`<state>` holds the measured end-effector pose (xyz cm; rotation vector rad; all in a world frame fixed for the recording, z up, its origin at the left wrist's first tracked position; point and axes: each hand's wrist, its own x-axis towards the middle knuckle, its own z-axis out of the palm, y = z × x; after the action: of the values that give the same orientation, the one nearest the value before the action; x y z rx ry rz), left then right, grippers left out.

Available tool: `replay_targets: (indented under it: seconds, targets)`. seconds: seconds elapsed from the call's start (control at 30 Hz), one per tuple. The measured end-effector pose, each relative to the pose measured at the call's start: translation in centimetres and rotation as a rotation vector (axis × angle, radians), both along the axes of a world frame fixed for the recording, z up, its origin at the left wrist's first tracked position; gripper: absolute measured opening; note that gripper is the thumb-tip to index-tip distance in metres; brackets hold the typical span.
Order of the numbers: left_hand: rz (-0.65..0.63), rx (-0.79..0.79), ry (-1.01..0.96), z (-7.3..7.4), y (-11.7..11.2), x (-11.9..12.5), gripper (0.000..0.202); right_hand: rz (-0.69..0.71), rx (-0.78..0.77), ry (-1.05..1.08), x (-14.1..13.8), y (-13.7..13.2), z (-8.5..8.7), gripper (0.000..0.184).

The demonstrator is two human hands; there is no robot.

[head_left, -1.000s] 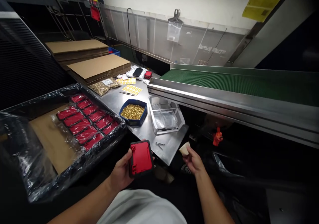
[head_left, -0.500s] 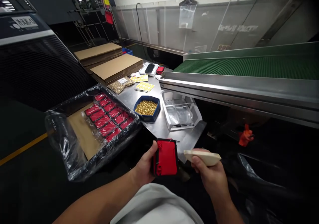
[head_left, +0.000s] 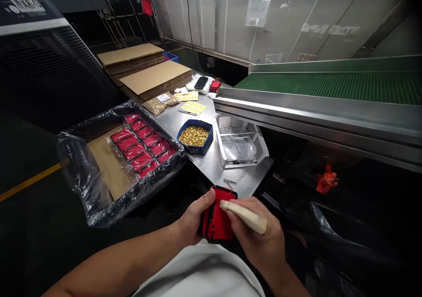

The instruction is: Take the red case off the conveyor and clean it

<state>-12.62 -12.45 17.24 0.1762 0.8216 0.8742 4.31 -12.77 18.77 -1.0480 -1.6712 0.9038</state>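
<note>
- Now, low in the middle of the frame, my left hand (head_left: 193, 221) is wrapped around a red case (head_left: 218, 221). The thumb lies along its upper left edge and the fingers are curled behind it.
- The case stands nearly upright, just above my white shirt (head_left: 201, 273), with its red face turned toward the camera and a black rim around it.
- My right hand (head_left: 262, 244), just right of the case, is closed on a cream stick (head_left: 244, 216). The thumb and forefinger pinch it, and the other fingers are folded under.
- The stick slants from lower right to upper left, and its blunt tip rests on the upper right of the case.
- Just above the hands is the corner of a steel table (head_left: 214, 170), with two small metal pins (head_left: 228, 182) near its edge.
- Further up the table sit a blue bowl (head_left: 198, 151) of brass bits and, to its right, a clear tray (head_left: 227, 158).
- At centre left, a box (head_left: 99, 209) lined with black plastic holds rows of red cases (head_left: 143, 145) beside a bare cardboard sheet.
- Toward the upper left lie yellow sticker sheets (head_left: 193, 108), a bag of brass bits (head_left: 160, 103), a phone (head_left: 201, 82) and stacked cardboard (head_left: 154, 75).
- A green conveyor (head_left: 329, 86) runs across the upper right, with a small orange part (head_left: 326, 180) in the dark below it.
</note>
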Motion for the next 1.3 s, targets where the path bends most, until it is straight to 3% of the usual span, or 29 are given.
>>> replay_targets:
  seconds: [0.37,0.5,0.57,0.77,0.93,1.03,1.13,1.2,1.3]
  targets:
    - [-0.052,0.096,0.061,0.5,0.5,-0.2,0.066,-0.017,0.009,0.002,0.0,-0.3,-0.4,0.024]
    - [-0.090,0.049,-0.027,0.6,0.8,0.2,0.066,-0.209,-0.033,0.008,0.7,0.5,0.3,0.018]
    - [-0.100,0.046,-0.080,0.6,0.8,0.4,0.062,-0.241,-0.048,-0.022,1.2,0.6,0.8,0.017]
    - [-0.113,-0.016,-0.119,0.2,0.5,0.4,0.062,0.112,0.033,-0.116,1.5,0.0,1.4,0.025]
    - [-0.097,-0.072,-0.129,-0.4,0.3,0.2,0.050,0.160,0.003,-0.116,1.2,-0.4,1.2,0.025]
    - [-0.091,-0.079,-0.145,-0.4,0.6,-0.2,0.054,0.173,-0.120,-0.089,2.6,-0.4,1.1,0.017]
    - [-0.113,-0.036,-0.247,-0.2,1.0,-0.7,0.065,-0.250,-0.287,0.011,4.8,0.6,-0.8,0.021]
    - [-0.148,-0.012,-0.321,-0.2,1.1,-0.9,0.072,-0.481,-0.407,0.087,5.7,2.3,-3.6,0.037]
    - [-0.172,0.012,-0.363,-0.3,0.9,-1.0,0.078,-0.563,-0.524,-0.046,5.7,5.5,-9.2,0.051]
